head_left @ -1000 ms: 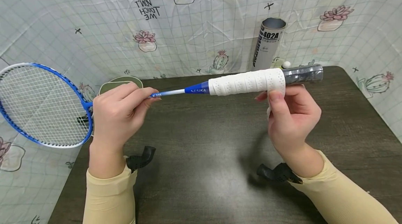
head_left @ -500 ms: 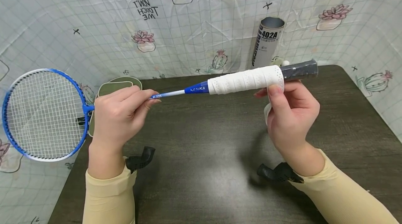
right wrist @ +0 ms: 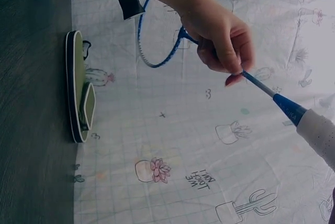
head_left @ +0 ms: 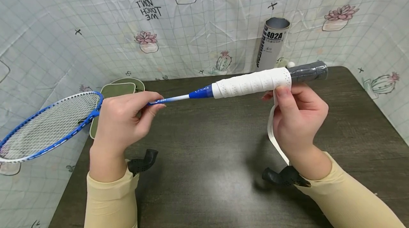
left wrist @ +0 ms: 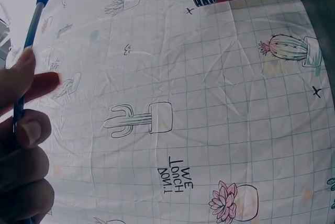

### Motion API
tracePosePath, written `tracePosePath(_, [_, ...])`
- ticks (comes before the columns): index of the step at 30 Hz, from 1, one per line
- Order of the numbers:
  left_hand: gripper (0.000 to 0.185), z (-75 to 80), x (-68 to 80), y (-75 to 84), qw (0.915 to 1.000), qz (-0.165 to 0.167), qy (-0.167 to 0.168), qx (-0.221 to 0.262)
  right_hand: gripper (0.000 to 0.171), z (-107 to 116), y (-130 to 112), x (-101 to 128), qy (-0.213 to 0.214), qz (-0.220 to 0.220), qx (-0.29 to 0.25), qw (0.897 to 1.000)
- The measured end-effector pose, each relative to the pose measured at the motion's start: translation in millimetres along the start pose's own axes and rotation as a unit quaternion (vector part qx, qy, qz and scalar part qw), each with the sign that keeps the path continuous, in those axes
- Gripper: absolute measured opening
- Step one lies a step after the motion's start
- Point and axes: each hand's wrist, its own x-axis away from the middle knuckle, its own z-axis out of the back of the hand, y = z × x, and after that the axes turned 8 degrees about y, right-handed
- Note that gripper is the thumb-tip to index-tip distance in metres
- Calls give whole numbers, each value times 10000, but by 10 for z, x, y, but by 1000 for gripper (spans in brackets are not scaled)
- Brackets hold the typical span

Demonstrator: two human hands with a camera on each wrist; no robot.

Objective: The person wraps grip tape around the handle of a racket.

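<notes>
A blue and white badminton racket (head_left: 200, 92) is held level over the table, its strung head at the left. My left hand (head_left: 124, 118) pinches the thin shaft between thumb and fingers. White perforated grip tape (head_left: 249, 83) winds in overlapping turns round most of the handle; the dark butt end (head_left: 309, 71) at the right is uncovered. My right hand (head_left: 298, 121) pinches the tape with the thumb at the last turn. From there a loose tail of tape hangs down past the palm toward the wrist. In the right wrist view the left hand (right wrist: 225, 43) shows round the shaft.
A tall badminton tube (head_left: 273, 45) stands at the back right, a small white round-topped thing (head_left: 290, 65) beside it. Behind the left hand lies a green case (head_left: 118, 88) on the dark table (head_left: 204, 171). A patterned cloth (head_left: 191, 36) hangs behind.
The racket has turned about its shaft, its head now seen more edge-on. More of the tape's loose tail shows below the right hand; both hands keep nearly the same place.
</notes>
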Motion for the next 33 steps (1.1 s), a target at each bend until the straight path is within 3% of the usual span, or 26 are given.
tracePosePath(3, [10, 0, 2, 2, 9998, 96, 85, 119, 20, 24, -3, -5, -47, -33, 37, 10000])
tracePosePath(5, [10, -3, 2, 0, 9998, -16, 207, 31, 19, 29, 3, -4, -83, -44, 70, 9999])
tracePosePath(10, [25, -17, -21, 2, 9992, -155, 272, -247, 13, 18, 21, 16, -148, 50, 72, 9999])
tracePosePath(15, [27, -12, -31, -4, 9987, -203, 249, -392, 4, -14, 6, 30, -141, 78, 2, 9999])
tracePosePath(19, [27, -18, -22, 0, 9988, -146, 376, -260, 8, -26, -19, 17, -153, 125, 69, 9998])
tracePosePath(24, [31, -15, 3, 8, 9993, -208, 283, -109, 16, -17, -25, -3, -79, 202, 218, 9995])
tracePosePath(33, [8, -20, 9, 0, 9995, -240, 206, -14, 14, 15, -12, 3, -31, 157, 309, 9994])
